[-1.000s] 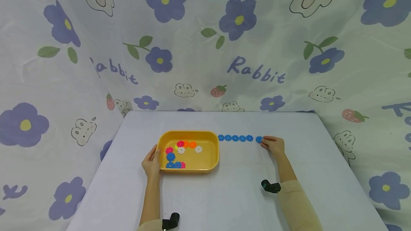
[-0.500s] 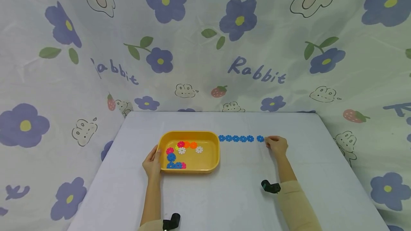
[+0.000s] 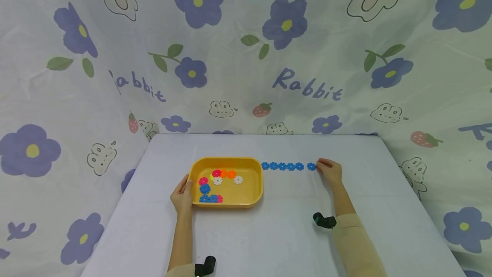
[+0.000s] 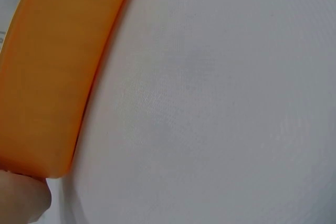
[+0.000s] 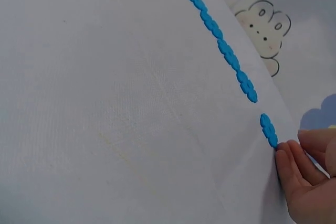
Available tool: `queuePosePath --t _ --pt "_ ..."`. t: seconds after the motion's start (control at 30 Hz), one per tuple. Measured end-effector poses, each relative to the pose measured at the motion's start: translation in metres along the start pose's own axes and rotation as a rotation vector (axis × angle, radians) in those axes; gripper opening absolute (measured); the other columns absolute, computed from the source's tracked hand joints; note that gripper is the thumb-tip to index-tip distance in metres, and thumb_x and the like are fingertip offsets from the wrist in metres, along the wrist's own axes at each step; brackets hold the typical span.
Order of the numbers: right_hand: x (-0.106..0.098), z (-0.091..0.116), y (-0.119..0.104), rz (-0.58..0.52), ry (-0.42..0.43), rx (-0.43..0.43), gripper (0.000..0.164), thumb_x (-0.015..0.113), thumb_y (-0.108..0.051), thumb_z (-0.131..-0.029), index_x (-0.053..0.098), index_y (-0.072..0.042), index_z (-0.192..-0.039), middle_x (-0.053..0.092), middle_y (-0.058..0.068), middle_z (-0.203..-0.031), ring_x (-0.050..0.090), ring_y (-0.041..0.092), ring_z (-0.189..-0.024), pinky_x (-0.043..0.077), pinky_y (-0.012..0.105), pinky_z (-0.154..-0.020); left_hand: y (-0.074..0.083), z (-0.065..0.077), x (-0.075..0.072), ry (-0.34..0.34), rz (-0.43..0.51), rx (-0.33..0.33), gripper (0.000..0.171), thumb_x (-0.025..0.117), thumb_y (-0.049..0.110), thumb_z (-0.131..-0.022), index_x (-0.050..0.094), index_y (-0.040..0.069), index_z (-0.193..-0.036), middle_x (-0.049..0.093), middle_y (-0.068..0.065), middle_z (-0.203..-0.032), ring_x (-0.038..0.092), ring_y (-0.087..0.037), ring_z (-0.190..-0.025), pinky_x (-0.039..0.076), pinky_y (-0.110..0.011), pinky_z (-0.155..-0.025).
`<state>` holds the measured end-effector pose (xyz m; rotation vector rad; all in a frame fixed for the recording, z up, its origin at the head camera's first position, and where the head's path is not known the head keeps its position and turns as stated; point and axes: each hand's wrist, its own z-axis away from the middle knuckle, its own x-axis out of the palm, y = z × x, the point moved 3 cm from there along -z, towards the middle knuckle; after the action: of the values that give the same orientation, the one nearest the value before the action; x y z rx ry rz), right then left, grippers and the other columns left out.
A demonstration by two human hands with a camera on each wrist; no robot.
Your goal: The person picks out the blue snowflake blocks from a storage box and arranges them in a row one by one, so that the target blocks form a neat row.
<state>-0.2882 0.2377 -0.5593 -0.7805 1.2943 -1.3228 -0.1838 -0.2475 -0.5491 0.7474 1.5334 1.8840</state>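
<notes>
My left hand grips the left side of a yellow plastic tray; a finger shows by the tray's wall in the left wrist view. Right of the tray lies a row of several blue flower-shaped discs. A single blue flower disc lies to the right of the row, a small gap away. My right hand touches that disc's right edge with its fingertips. In the right wrist view the fingers are fairly straight, with the thumb apart from the disc.
Inside the tray are loose flower discs: pink, orange, white and blue. A white cloth covers the table. Behind it hangs a patterned curtain.
My right hand has let go of the single blue disc, drawn slightly right, and come back against its edge. The disc has shifted very little. The left hand and tray stay put.
</notes>
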Motion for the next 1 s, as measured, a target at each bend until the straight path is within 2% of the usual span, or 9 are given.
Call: queuePosePath --t 0.13,0.4,0.53,0.63,0.73,0.87,1.0 --pt "0.002 0.001 -0.001 -0.003 -0.034 0.017 0.037 0.061 -0.006 -0.090 0.055 0.011 -0.123 0.059 0.025 -0.117 0.060 -0.001 -0.077 0.054 0.015 -0.075 0.000 0.000 0.000 -0.001 -0.005 0.001 0.036 0.061 0.013 -0.092 0.059 -0.001 -0.125 0.061 -0.011 -0.123 0.060 0.009 -0.085 0.050 -0.017 -0.084" --pt "0.004 0.005 -0.002 -0.038 -0.073 0.025 0.040 0.061 -0.005 -0.090 0.052 0.012 -0.125 0.064 0.011 -0.105 0.062 -0.001 -0.077 0.054 0.016 -0.077 0.000 -0.001 0.000 0.003 0.002 0.009 0.037 0.062 0.013 -0.091 0.059 -0.001 -0.125 0.062 -0.010 -0.122 0.060 0.008 -0.085 0.050 -0.014 -0.082" --pt "0.004 0.008 -0.003 -0.058 -0.057 0.029 0.039 0.060 -0.003 -0.091 0.052 0.013 -0.125 0.063 0.018 -0.109 0.063 0.002 -0.079 0.055 0.019 -0.078 -0.002 -0.001 0.000 0.007 0.008 0.003 0.037 0.062 0.013 -0.091 0.059 -0.001 -0.125 0.065 -0.005 -0.117 0.060 0.008 -0.084 0.051 -0.013 -0.081" --pt "0.004 0.011 -0.005 -0.044 -0.028 0.030 0.036 0.059 -0.003 -0.091 0.053 0.013 -0.123 0.062 0.022 -0.109 0.063 0.005 -0.077 0.056 0.019 -0.075 -0.001 0.000 0.000 0.011 0.019 0.006 0.037 0.062 0.012 -0.091 0.059 -0.002 -0.125 0.067 -0.002 -0.113 0.060 0.008 -0.082 0.051 -0.013 -0.079" --pt "0.008 0.016 -0.011 -0.006 -0.030 0.005 0.035 0.060 -0.005 -0.091 0.055 0.012 -0.121 0.064 0.020 -0.104 0.063 0.009 -0.076 0.056 0.018 -0.070 0.000 0.000 0.000 0.010 0.027 0.015 0.037 0.063 0.012 -0.090 0.059 -0.003 -0.124 0.066 -0.006 -0.115 0.060 0.008 -0.081 0.052 -0.014 -0.079" --pt "0.023 0.025 -0.023 -0.046 -0.124 -0.020 0.039 0.063 -0.007 -0.090 0.053 0.013 -0.123 0.065 0.016 -0.103 0.065 0.013 -0.081 0.056 0.019 -0.072 0.001 0.000 0.000 0.014 0.024 0.028 0.037 0.064 0.012 -0.090 0.059 -0.004 -0.123 0.065 -0.011 -0.116 0.061 0.007 -0.080 0.052 -0.015 -0.079" --pt "0.048 0.038 -0.034 -0.213 -0.272 -0.004 0.046 0.061 -0.006 -0.091 0.045 0.015 -0.128 0.062 0.014 -0.105 0.065 0.015 -0.087 0.056 0.022 -0.079 0.001 0.000 0.000 0.013 0.032 0.023 0.037 0.064 0.012 -0.090 0.059 -0.004 -0.123 0.064 -0.013 -0.118 0.061 0.007 -0.080 0.052 -0.015 -0.080"
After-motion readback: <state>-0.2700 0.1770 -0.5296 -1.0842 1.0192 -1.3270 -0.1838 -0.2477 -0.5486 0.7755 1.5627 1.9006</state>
